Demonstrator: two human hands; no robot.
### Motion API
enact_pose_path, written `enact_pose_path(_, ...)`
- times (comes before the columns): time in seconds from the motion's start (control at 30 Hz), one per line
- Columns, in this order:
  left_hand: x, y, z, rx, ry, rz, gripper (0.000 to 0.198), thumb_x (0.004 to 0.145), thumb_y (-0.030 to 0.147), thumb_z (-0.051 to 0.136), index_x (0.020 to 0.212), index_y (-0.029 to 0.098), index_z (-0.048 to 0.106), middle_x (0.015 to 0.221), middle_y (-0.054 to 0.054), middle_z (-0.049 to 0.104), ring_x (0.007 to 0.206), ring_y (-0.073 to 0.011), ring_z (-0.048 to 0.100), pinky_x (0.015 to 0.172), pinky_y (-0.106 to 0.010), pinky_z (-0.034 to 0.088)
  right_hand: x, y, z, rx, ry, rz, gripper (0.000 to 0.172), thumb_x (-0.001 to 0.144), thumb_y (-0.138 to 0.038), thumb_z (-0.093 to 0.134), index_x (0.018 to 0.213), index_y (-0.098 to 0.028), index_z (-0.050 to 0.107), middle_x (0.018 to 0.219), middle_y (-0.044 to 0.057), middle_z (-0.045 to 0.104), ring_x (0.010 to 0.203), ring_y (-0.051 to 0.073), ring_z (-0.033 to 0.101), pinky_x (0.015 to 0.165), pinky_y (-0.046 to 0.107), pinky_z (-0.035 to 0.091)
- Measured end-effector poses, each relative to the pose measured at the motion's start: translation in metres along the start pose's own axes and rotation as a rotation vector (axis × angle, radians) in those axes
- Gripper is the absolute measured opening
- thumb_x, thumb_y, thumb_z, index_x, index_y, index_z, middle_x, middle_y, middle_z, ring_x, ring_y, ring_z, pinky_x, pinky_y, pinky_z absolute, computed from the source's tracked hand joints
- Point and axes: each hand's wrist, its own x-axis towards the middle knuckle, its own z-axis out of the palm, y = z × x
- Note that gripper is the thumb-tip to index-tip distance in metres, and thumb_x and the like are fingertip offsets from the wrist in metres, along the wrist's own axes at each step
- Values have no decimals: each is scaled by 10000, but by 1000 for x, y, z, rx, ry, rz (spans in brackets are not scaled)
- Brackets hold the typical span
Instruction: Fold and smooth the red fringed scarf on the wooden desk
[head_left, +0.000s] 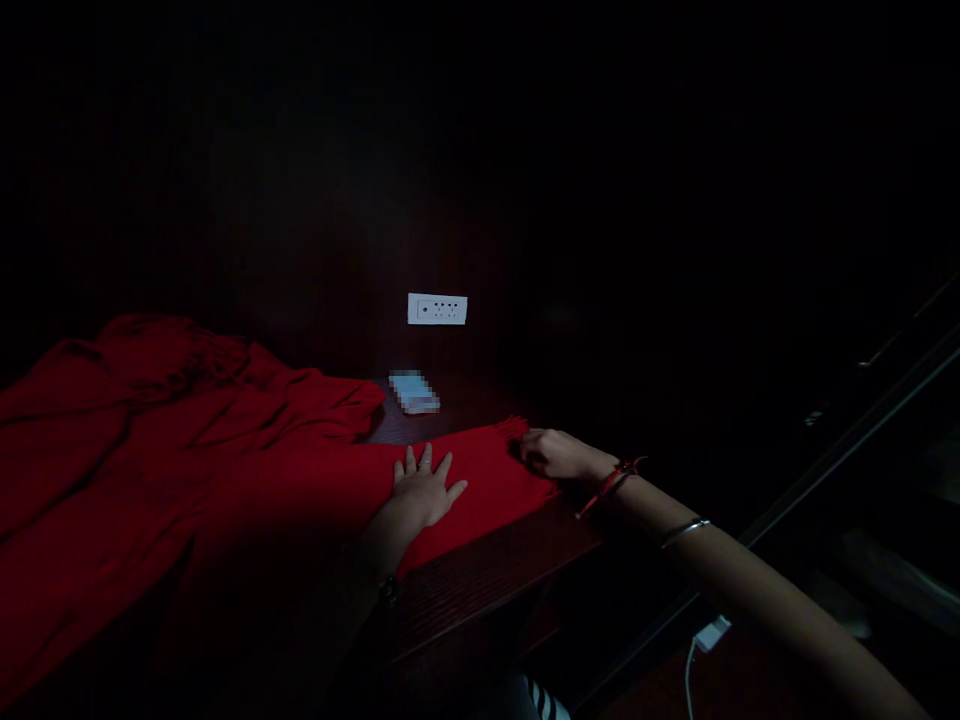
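A long red scarf with a fringed end lies over the dark wooden tabletop. My left hand presses flat on it with fingers spread, a ring on one of them. At the fringed right end, my right hand has its fingers curled closed on the scarf's edge; its fingertips are in shadow. To the left, the rest of the red cloth rises in a loose, wrinkled heap.
Behind the scarf a pale flat item, blurred out, lies on the tabletop. A white socket panel is on the dark wall. Low on the right is a white plug with a cable. A slanting dark edge runs along the right.
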Motion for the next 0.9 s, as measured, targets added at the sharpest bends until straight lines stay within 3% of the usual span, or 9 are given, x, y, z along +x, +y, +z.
enact_pose_path(0.07,0,0,0,1,-1,1,664,777,615,179,1336,256,176,1410,-79,116,1259,-354,75,971,-507,152,-7,0,4,-36,-56,55,200,734,-116,425,823,-167,597,902,63,599,806,138,543,674,209,389)
enact_pose_path(0.17,0,0,1,-4,10,9,666,775,617,184,1334,254,190,1410,-77,117,1258,-358,77,970,-513,145,-23,12,1,-150,-146,306,212,735,-88,413,804,-146,605,873,92,606,777,156,561,642,222,391)
enact_pose_path(0.23,2,-1,2,-10,19,11,674,770,623,193,1332,250,202,1410,-76,122,1256,-362,84,968,-516,148,-30,13,-5,-146,-106,371,212,727,-74,415,794,-136,606,860,98,603,775,157,561,656,226,394)
enact_pose_path(0.33,4,-2,4,-14,24,11,676,766,627,201,1329,254,210,1408,-79,129,1254,-365,95,964,-522,148,-34,-8,-9,-10,65,176,224,721,-80,432,856,-157,593,901,69,589,836,139,541,734,218,388)
enact_pose_path(0.4,5,-2,5,-12,29,13,671,767,626,198,1329,260,207,1408,-78,128,1254,-366,96,961,-528,145,-35,-24,-8,38,68,55,239,725,-85,433,886,-176,584,918,51,589,851,128,537,743,209,388)
enact_pose_path(0.47,5,-2,4,-11,28,15,671,768,625,191,1331,260,200,1409,-76,126,1255,-363,93,962,-524,148,-38,-31,-5,-11,-16,97,233,738,-88,424,876,-177,589,911,58,603,836,134,552,709,209,399)
enact_pose_path(0.63,4,-2,3,-9,18,7,663,772,619,185,1331,263,194,1410,-80,122,1257,-359,90,968,-506,156,-52,-19,-11,-243,-197,468,232,735,-56,408,788,-133,620,807,115,635,720,177,597,611,235,415)
enact_pose_path(0.8,3,-1,3,-2,22,10,660,775,617,185,1331,261,198,1408,-87,126,1255,-363,92,965,-509,153,-58,-33,-15,-84,-15,162,255,746,-70,415,874,-173,610,926,67,619,864,141,565,744,210,399)
enact_pose_path(0.9,2,-1,1,3,22,16,663,775,616,183,1332,258,195,1408,-85,126,1257,-357,93,964,-508,156,-63,-37,-10,-115,-83,230,228,754,-76,427,838,-166,619,856,82,636,833,156,582,745,234,404)
